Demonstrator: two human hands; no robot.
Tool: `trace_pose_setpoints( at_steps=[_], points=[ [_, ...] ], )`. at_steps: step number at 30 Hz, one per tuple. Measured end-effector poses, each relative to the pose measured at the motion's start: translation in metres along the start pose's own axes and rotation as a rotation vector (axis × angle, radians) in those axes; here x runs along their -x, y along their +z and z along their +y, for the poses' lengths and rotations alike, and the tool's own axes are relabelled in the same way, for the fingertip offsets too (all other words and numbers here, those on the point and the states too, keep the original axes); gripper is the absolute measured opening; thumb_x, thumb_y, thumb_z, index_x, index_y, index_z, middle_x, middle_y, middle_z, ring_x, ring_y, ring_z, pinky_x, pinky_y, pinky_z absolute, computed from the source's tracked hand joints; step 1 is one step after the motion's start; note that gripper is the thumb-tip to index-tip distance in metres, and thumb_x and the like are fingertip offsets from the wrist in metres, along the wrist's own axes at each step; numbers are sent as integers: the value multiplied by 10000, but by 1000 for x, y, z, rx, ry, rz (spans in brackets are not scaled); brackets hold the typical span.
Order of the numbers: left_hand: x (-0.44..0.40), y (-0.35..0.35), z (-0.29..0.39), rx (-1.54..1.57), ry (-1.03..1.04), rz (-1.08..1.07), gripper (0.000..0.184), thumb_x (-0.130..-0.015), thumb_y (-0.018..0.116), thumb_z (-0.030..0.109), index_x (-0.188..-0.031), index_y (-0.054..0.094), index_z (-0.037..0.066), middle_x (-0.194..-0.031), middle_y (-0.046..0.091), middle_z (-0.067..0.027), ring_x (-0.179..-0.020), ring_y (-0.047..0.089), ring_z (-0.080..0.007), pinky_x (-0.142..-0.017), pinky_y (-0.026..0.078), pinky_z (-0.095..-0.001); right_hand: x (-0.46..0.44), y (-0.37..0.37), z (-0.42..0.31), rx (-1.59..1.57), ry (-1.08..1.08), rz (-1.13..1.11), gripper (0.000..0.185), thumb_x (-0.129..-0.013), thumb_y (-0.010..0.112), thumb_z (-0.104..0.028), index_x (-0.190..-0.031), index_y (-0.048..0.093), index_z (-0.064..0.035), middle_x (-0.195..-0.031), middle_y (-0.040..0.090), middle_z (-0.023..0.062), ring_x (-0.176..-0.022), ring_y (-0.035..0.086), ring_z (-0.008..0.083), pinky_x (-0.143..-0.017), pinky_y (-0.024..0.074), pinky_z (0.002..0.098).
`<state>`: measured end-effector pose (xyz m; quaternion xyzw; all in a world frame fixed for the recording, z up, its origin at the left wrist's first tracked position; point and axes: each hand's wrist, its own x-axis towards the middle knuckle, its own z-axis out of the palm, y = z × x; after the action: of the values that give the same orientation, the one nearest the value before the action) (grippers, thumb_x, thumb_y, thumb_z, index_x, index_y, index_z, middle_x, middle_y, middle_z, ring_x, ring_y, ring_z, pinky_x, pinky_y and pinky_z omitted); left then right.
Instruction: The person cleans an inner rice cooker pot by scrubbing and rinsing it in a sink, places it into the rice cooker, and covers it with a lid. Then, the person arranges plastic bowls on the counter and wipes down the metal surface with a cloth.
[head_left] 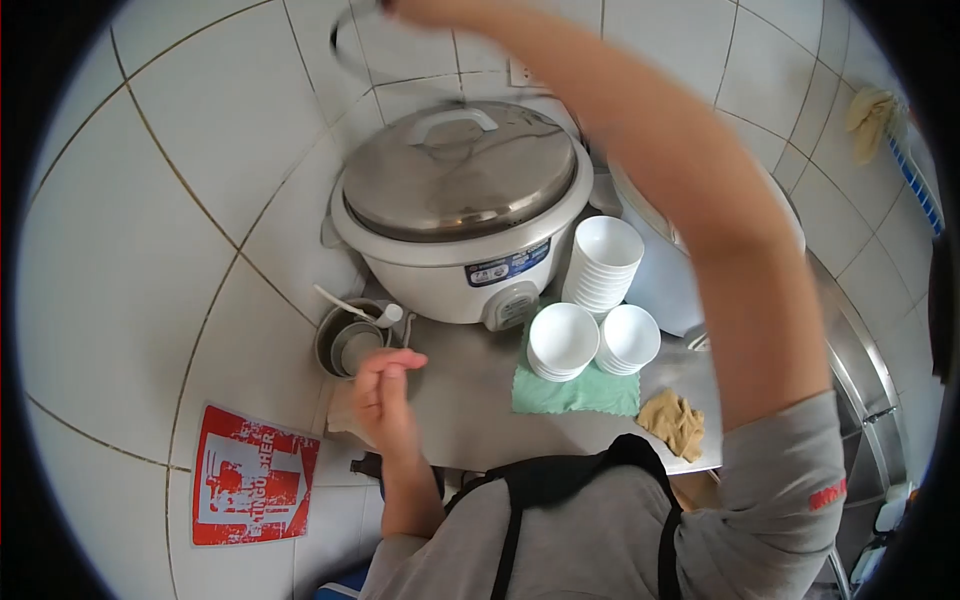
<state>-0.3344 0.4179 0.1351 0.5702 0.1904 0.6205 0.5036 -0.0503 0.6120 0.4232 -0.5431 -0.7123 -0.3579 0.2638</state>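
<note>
My right hand (425,10) is raised at the top edge, blurred and partly cut off, with a dark cord (336,38) looping from its fingers. Below it stands a large white rice cooker (430,275), its domed metal lid (450,180) on. My left hand (385,400) hovers at the lower left, fingers curled against the thumb, with nothing visible in them. Just beyond that hand is a metal pot (326,340) containing a smaller metal cup (356,345) and a white-handled utensil (340,301).
Three stacks of white bowls (563,338) stand on or by a green cloth (575,393) on the metal counter (460,385). A tan cloth (672,424) lies near the counter's front edge. Behind my right forearm is another large white vessel (655,285). A red sign (250,478) is on the left wall.
</note>
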Motion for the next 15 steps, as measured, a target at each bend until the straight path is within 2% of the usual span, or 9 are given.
trace_pose_setpoints(
  at_steps=[1,2,3,5,6,8,11,15],
  points=[
    [0,4,1,-2,13,-46,136,-867,481,68,-883,577,-26,-820,588,-95,-769,554,-149,-721,431,-260,28,9,-53,-84,62,-127,185,-765,528,-161,-877,623,-49,-832,624,136,-771,602,292,-687,472,412],
    [3,8,2,-7,20,-94,130,-864,483,64,-876,578,-24,-821,587,-94,-773,550,-149,-721,427,-259,37,40,-78,-52,110,-187,181,-755,546,-141,-884,618,-37,-865,615,152,-854,588,308,-732,463,428],
    [9,12,2,-11,29,-141,125,-862,485,60,-869,579,-23,-821,586,-94,-778,547,-148,-722,423,-258,54,56,-103,-111,81,-179,176,-736,570,-120,-882,619,-34,-894,610,158,-892,578,326,-750,467,424],
    [19,11,-1,1,4,-209,122,-863,484,55,-859,580,-21,-822,586,-93,-780,545,-147,-723,420,-256,69,82,-146,-241,151,-339,162,-732,572,-85,-869,617,-11,-908,607,168,-889,590,322,-755,487,401],
    [26,9,-8,21,-30,-229,125,-866,481,55,-856,580,-22,-823,586,-92,-778,547,-146,-723,422,-254,71,127,-158,-276,146,-334,170,-697,598,-50,-859,629,-9,-931,608,176,-888,596,320,-740,495,393],
    [31,2,-14,57,-108,-231,129,-871,477,53,-853,579,-23,-826,587,-91,-774,550,-144,-723,423,-251,77,142,-194,-256,252,-508,188,-659,613,-48,-841,646,-13,-938,614,176,-884,599,315,-736,499,382],
    [37,-7,-16,64,-199,-175,129,-875,474,50,-858,576,-26,-833,586,-91,-772,553,-138,-725,425,-246,81,138,-213,-215,145,-656,201,-642,608,-56,-832,656,-12,-927,620,179,-873,603,307,-728,500,384],
    [35,-13,-15,27,-153,-135,119,-872,480,41,-869,574,-30,-839,582,-86,-782,554,-128,-730,425,-239,91,143,-205,-307,163,-483,140,-673,580,-69,-789,653,-41,-855,621,151,-832,599,300,-707,489,378]
  ],
)
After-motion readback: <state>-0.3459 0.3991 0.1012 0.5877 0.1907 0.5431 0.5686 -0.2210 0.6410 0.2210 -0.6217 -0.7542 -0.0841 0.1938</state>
